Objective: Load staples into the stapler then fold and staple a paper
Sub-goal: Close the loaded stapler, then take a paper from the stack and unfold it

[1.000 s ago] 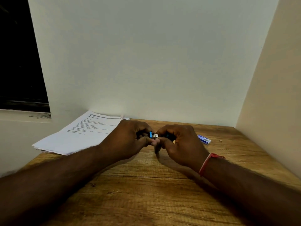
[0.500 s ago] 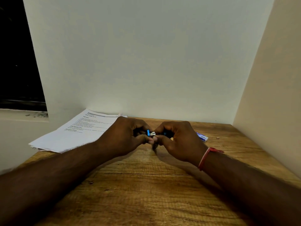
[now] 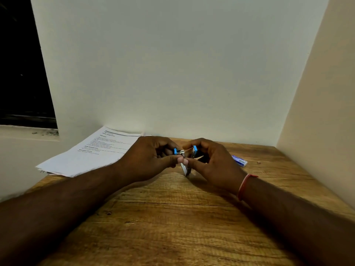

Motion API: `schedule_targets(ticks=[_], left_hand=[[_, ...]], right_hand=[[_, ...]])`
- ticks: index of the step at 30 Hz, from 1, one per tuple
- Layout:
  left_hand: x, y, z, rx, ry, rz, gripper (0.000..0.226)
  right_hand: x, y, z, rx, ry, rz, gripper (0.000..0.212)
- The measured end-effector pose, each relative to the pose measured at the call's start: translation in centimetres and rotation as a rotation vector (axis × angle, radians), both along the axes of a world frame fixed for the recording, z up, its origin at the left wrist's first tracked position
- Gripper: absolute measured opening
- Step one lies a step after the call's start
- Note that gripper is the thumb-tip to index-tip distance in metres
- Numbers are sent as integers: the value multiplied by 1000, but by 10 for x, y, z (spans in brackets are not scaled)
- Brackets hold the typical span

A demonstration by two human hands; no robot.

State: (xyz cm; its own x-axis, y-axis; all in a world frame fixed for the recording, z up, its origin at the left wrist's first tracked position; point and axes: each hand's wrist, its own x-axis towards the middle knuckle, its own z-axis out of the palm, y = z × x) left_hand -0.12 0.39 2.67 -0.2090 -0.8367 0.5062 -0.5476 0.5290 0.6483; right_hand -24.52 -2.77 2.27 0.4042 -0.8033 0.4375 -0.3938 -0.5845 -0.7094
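While both hands meet at centre frame, I note the stapler (image 3: 186, 157) held between them, just above the wooden table (image 3: 172, 217). Left hand (image 3: 151, 160) is curled around the stapler's left end, where a blue tip shows; right hand (image 3: 213, 164) is curled around the right end, with a second blue tip showing at its fingers. Both thumbs press tip to tip below the blue parts. Stapler appears hinged open, a silver metal part pointing down toward the table between the thumbs. I cannot tell whether staples sit in the channel: too small and partly hidden by fingers.

Staple box (image 3: 239, 160), blue and white, lies on the table just right of the right hand, partly hidden behind it. Contents not visible.

Paper stack (image 3: 92, 154), printed sheets, lies left of centre at the table's far left corner, its near edge hanging over the table's side. Left hand overlaps its right edge in the view.

Red band (image 3: 245, 186) on the right wrist.

Surface: brown wood grain. Room: plain pale wall (image 3: 172, 64) behind, cream wall at the right of the frame, dark window opening (image 3: 21, 64) at upper left with a ledge below it.
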Motion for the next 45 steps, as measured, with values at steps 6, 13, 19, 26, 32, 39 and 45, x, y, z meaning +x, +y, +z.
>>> schedule_targets(ticks=[6,13,19,26,32,39,45], left_hand=[[0,-2,-1,72,126,-27,16],[9,-2,2,25,-6,42,22],[40,-12,18,-54,-69,179,13],[126,-48,30,28,-335,736,27],[195,-61,19,332,-608,1011,90],[197,-59,8,517,-521,936,94],[195,-57,7,544,-511,927,96]], right_hand=[[-1,3,-1,67,-19,56,13],[4,-1,-13,-42,85,-127,10],[5,-3,-16,-188,263,-165,9],[-1,-11,-18,-159,372,-249,9],[-2,-14,-18,-110,390,-264,9],[-4,-14,-17,-95,404,-285,10],[-5,-15,-16,-78,402,-282,12]])
